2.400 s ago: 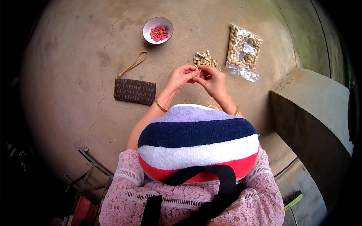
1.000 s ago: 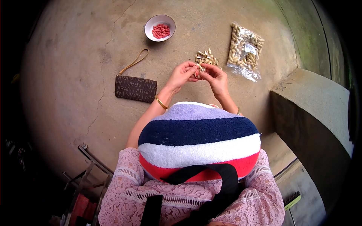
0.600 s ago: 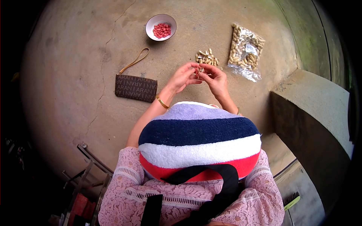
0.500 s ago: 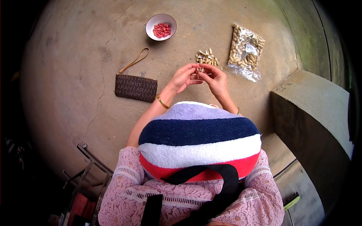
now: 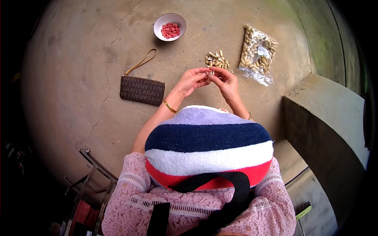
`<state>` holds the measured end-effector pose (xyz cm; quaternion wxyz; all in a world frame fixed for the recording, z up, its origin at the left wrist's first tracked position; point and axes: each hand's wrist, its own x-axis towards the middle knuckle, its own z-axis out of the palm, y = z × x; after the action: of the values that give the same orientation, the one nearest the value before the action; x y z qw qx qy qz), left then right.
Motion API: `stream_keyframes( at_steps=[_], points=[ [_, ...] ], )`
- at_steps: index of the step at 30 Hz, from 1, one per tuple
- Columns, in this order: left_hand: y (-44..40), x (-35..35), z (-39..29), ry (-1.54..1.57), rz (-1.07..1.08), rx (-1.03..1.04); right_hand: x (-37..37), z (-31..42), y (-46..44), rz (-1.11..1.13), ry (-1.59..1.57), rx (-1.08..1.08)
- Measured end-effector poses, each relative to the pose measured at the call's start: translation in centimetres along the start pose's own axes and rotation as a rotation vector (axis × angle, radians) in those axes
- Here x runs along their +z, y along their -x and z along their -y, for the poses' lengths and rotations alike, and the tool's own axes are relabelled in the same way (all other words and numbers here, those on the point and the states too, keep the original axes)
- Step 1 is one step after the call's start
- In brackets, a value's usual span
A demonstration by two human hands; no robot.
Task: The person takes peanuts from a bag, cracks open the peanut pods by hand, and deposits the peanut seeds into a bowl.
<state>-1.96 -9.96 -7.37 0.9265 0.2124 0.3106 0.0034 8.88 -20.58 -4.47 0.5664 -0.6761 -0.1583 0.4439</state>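
Note:
My left hand (image 5: 190, 82) and my right hand (image 5: 226, 84) meet in front of me, fingertips closed around a small peanut (image 5: 210, 74) whose pale shell looks split. Fingers hide most of it. Just beyond them lies a loose pile of peanut shells (image 5: 217, 59) on the floor. Farther off to the left, a white bowl (image 5: 158, 25) holds red shelled peanuts (image 5: 170, 30). To the right of the pile is a clear plastic bag (image 5: 258, 51) filled with unshelled peanuts.
A dark brown patterned pouch (image 5: 141, 90) with a tan wrist strap (image 5: 140, 62) lies on the cracked concrete floor (image 5: 78, 78) at left. A raised concrete ledge (image 5: 327, 102) curves along the right. A metal frame (image 5: 96, 167) stands lower left, and a green-handled brush (image 5: 303, 212) lies lower right.
Both hands stay together at the peanut, with slight finger movement; the left fingers have drawn in a little. The whole view has shifted very slightly.

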Motion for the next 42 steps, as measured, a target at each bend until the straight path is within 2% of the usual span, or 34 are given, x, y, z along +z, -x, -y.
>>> stream_keyframes(
  at_steps=[6, 8, 15, 17, 29, 33, 35, 39, 42],
  points=[
    [-0.1, -0.1, 0.0, 0.052, -0.008, -0.029, 0.0, 0.5, 0.0, -0.013, -0.002, 0.017],
    [-0.3, -0.4, 0.2, 0.060, -0.006, -0.035, 0.0, 0.7, -0.1, -0.048, -0.148, 0.062],
    [-0.1, -0.1, -0.1, 0.044, -0.019, -0.052, -0.9, -0.2, -0.1, -0.043, -0.086, 0.092],
    [-0.1, 0.1, 0.1, -0.094, -0.055, 0.006, -0.7, 0.0, 0.0, -0.032, -0.086, 0.110],
    [-0.3, 0.8, 0.6, -0.365, -0.089, 0.144, -0.1, 0.2, 0.1, -0.035, -0.132, 0.132],
    [-0.5, 0.8, 0.8, -0.433, -0.103, 0.131, 0.0, 0.1, 0.1, -0.020, -0.148, 0.134],
    [-0.5, 0.8, 0.8, -0.482, -0.040, 0.067, 0.0, 0.0, 0.1, 0.024, -0.162, 0.147],
    [-0.7, 0.2, 1.3, -0.417, -0.051, 0.018, -0.2, -0.1, 0.0, 0.021, -0.165, 0.160],
    [-0.4, -0.3, 1.2, -0.234, -0.084, 0.028, -0.4, 0.1, 0.0, -0.002, -0.173, 0.183]
  ],
)
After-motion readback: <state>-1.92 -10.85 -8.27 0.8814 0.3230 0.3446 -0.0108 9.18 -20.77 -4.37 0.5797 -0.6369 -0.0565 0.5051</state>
